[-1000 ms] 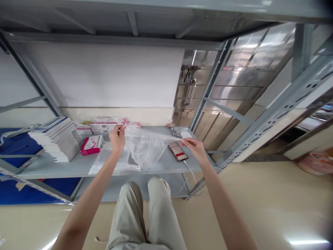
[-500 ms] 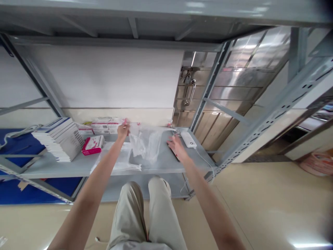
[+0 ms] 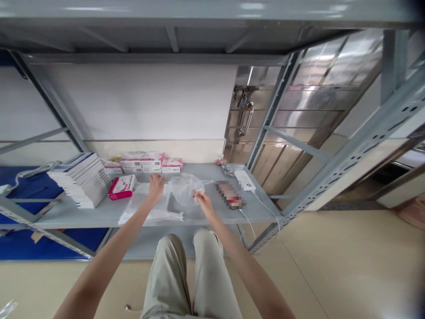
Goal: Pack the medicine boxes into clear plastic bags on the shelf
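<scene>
A thin clear plastic bag (image 3: 186, 188) lies crumpled and puffed up over the grey shelf, between my hands. My right hand (image 3: 203, 200) pinches its right side. At the bag's left, my left hand (image 3: 156, 186) has its fingers closed on thin plastic; the fingertips are partly unclear. Under and beside my left forearm, several more flat plastic bags (image 3: 149, 212) are spread near the shelf's front edge. A pink and white box (image 3: 122, 187) lies left of my left hand.
A tall stack of white and blue boxes (image 3: 81, 179) stands left. Pink and white boxes (image 3: 142, 161) line the back. Right are a blurred-out phone (image 3: 229, 195), a white power bank (image 3: 245, 180) with cables, and a metal shelf post (image 3: 332, 177). Another shelf (image 3: 172, 40) hangs overhead.
My right hand has moved left from the phone to the bag and pinches it. The bag has dropped lower and bunched up, and the phone's screen side is uncovered. My left hand has lowered slightly.
</scene>
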Demonstrator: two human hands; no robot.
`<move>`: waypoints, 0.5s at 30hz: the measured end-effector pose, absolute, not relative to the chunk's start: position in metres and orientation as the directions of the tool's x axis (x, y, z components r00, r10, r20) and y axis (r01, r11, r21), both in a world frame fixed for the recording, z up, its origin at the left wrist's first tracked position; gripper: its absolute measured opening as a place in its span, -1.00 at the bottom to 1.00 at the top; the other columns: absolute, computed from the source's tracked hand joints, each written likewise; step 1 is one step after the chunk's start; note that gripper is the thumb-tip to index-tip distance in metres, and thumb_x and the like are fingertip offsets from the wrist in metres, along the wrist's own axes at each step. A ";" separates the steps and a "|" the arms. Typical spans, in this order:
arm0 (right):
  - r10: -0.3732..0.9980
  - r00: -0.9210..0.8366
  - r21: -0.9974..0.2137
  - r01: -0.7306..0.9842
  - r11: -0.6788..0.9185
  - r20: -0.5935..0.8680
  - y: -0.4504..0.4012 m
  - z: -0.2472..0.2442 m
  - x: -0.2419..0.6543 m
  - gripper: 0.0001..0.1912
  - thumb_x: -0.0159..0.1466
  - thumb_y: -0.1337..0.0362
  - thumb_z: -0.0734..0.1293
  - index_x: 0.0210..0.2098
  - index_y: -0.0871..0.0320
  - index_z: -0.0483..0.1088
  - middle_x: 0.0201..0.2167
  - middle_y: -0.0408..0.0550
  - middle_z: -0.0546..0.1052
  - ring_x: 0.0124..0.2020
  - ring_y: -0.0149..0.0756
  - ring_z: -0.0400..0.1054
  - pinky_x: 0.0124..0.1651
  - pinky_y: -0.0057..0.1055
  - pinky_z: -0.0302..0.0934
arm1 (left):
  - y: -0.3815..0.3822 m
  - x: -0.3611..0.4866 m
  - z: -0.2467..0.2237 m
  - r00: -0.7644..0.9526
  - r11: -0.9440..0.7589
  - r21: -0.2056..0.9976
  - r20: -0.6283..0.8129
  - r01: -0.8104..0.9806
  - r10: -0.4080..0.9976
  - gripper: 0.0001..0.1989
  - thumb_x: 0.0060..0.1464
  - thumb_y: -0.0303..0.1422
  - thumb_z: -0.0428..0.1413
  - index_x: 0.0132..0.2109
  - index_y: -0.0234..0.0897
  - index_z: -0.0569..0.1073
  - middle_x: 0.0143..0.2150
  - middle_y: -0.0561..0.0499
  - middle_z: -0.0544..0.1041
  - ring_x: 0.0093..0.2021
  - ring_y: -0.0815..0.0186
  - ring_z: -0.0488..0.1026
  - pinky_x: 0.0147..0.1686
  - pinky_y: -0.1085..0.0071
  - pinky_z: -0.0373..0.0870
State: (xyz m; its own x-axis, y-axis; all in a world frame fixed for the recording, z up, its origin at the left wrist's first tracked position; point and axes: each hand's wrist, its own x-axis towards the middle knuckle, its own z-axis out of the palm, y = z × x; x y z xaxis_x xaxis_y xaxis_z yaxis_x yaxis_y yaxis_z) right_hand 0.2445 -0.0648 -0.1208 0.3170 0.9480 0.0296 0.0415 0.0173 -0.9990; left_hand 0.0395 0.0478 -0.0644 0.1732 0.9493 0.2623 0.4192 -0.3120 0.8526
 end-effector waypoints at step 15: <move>0.988 0.147 -0.994 -0.085 0.063 0.050 -0.078 -0.117 0.248 -0.50 0.03 -0.12 0.36 -0.21 0.12 0.50 -0.29 -0.06 0.54 -0.25 -0.23 0.33 -0.21 -0.37 0.17 | -0.003 0.066 -0.062 0.560 0.108 0.935 -0.292 0.338 0.776 -0.45 -0.19 0.17 0.11 -0.51 -0.31 0.39 -0.72 0.19 0.15 -0.71 0.53 -0.04 -0.63 0.45 -0.23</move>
